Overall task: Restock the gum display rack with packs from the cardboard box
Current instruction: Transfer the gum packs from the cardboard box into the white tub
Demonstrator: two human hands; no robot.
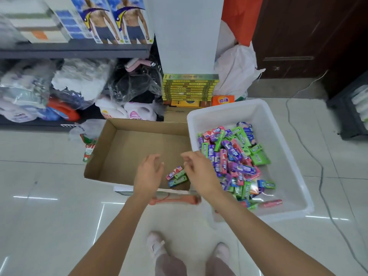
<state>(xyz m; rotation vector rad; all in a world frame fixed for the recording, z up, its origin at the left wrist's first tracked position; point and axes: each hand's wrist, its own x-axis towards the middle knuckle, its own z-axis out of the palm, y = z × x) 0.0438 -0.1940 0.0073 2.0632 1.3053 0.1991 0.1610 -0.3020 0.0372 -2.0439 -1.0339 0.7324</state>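
A shallow cardboard box (127,148) lies open on the tiled floor. In its near right corner lie three gum packs (177,176), one pink and two green. Right of it stands a white plastic tub (229,114) heaped with several gum packs (235,160) in green, purple, pink and blue. My left hand (148,174) hovers over the box just left of the three packs, fingers relaxed and holding nothing. My right hand (197,170) hangs just right of them, fingers loosely curled and empty. No display rack shows.
A dark shelf (75,49) at the back left holds boxed and bagged clothing. Stacked yellow-green boxes (189,88) and an orange packet (223,100) stand behind the box. A white sack (237,70) leans by a dark door. A cable (310,156) trails on the right. My feet (189,250) are below.
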